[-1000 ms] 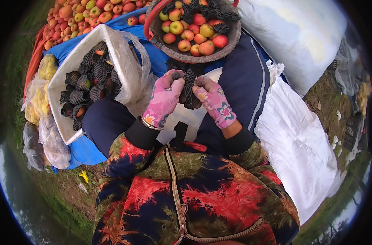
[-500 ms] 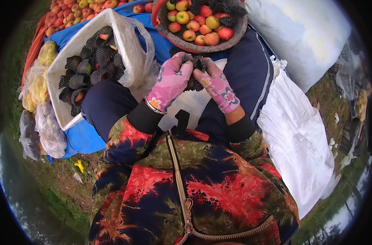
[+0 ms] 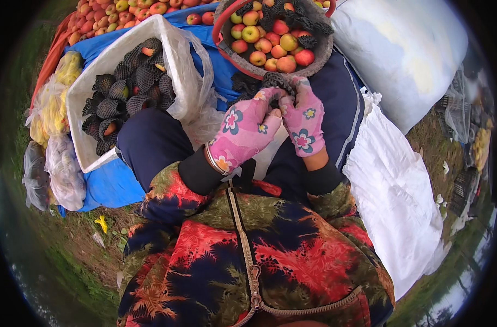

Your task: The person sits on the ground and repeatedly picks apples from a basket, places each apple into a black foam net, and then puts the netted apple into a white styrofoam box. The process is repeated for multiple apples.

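Observation:
My left hand [image 3: 243, 131] and my right hand [image 3: 304, 120], both in pink flowered gloves, meet above my lap, fingers closed round a black foam net sleeve [image 3: 277, 83]; what is inside it is hidden. Just beyond them is a grey bucket [image 3: 326, 53] with a red handle, holding red and yellow apples [image 3: 285, 62] and more black sleeves. To the left, a white foam box [image 3: 76, 117], draped with clear plastic, holds several fruits in black net sleeves [image 3: 117, 90].
Loose apples [image 3: 112, 16] lie at the top left on a blue tarp [image 3: 104, 185]. Bagged yellow items [image 3: 55, 109] sit at far left. A big white padded sack [image 3: 395, 49] and a white cloth sack [image 3: 387, 207] lie at right. My bent legs frame the lap.
Both hands have shifted right and turned, my left hand now reaching across toward my right with the black sleeve between them. The surroundings have shifted slightly with the head view.

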Available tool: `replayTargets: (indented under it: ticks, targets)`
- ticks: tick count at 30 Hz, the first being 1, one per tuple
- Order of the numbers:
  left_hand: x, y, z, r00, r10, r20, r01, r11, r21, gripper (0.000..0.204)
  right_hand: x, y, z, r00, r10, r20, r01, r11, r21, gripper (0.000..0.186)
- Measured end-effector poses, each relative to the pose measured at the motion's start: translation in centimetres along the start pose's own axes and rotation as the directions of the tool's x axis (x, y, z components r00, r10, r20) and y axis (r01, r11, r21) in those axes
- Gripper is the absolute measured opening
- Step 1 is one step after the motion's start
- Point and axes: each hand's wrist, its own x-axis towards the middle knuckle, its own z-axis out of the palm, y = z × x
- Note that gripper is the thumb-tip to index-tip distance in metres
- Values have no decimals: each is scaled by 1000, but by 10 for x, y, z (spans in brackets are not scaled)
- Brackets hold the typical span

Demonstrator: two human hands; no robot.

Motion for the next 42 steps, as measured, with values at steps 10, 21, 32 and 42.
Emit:
replayTargets:
  ticks: [10,21,32,42]
  targets:
    - [13,-9,-48,883,-388,265,422,408,-810,17,14,-39,-22,910,-262,322,199,956,217,31]
    - [21,-2,-127,828,-484,-284,-257,124,-958,45,96,-42,43,623,-572,533,425,820,382,19]
    - [11,-7,-139,835,-471,-283,-282,76,-957,55,207,162,155,567,38,823,650,593,-475,48]
    - [20,-7,-135,805,-519,-288,-270,113,-956,53,162,170,187,695,39,718,648,398,-649,52]
